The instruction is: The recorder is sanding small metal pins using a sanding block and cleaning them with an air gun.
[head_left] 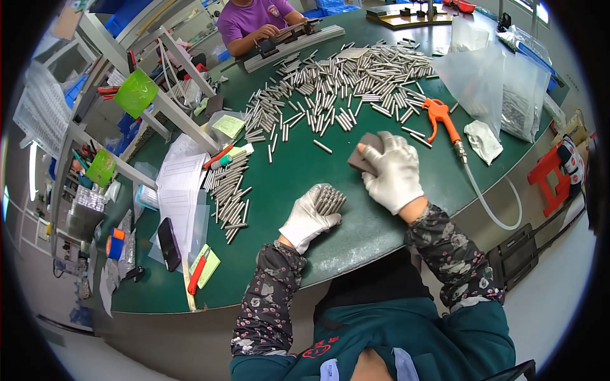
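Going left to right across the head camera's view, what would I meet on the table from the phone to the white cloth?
Black phone, red-handled cutter, left hand holding metal pins, right hand with a grey-brown block, orange air gun, white cloth.

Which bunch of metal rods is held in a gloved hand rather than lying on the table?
The small bundle of rods in the gloved left hand; the large heap and the smaller pile beside the papers lie loose on the green table.

The left fingers (331,220) hold bundled metal pins (330,200); the right fingers (392,143) hold a brown block (370,141).
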{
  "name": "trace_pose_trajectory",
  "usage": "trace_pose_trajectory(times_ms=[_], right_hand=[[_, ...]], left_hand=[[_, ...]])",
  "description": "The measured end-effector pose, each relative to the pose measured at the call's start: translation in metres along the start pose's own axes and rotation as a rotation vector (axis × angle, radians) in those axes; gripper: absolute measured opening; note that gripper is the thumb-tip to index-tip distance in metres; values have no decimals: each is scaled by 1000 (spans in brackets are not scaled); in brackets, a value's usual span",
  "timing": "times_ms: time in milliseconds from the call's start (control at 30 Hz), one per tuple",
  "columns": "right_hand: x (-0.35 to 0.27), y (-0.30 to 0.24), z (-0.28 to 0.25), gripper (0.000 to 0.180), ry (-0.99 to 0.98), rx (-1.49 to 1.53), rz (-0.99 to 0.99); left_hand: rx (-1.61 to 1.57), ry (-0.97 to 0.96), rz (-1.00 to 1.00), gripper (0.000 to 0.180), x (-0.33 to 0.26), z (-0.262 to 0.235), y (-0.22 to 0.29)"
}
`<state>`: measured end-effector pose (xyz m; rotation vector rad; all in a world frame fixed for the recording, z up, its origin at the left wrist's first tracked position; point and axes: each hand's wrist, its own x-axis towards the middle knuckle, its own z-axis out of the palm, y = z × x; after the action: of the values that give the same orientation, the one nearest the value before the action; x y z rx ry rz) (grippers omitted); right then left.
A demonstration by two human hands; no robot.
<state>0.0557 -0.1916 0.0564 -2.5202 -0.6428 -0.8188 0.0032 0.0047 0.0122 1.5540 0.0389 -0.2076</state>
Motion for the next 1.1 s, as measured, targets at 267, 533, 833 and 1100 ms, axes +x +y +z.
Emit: trace_pose_trajectory(times_ms=[267, 533, 833, 1100], right_hand=[[3, 5, 10, 44, 21, 26, 24], [-3, 5, 15, 44, 5, 15, -16], [-7, 10, 19, 43, -33, 170, 27], [-3, 7, 15, 44, 18, 165, -4]], left_hand=[[-1, -22, -8, 65, 2, -2, -5], [54, -28, 2, 62, 2, -3, -5], [64, 23, 47, 62, 1, -1, -7], [76, 35, 44, 65, 0, -1, -5]])
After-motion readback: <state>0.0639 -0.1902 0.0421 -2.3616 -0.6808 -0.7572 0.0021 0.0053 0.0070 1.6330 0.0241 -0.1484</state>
